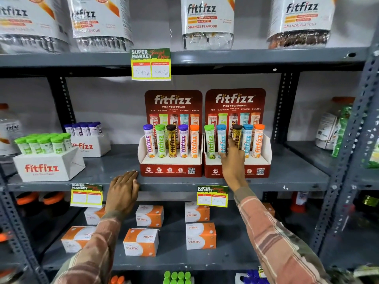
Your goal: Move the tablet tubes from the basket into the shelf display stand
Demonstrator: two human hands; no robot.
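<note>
While the left hand (pixel 123 189) rests flat and empty on the grey shelf edge (pixel 174 186), right hand (pixel 232 158) grasps the upright blue-capped white tablet tube (pixel 222 140), second slot of the right-hand red cardboard display stand (pixel 235 140); axis vertical.

Lower half of the dark-capped tube (pixel 237 133) behind the right hand (pixel 232 163); shelf-tag prices (pixel 212 200) illegible.
</note>
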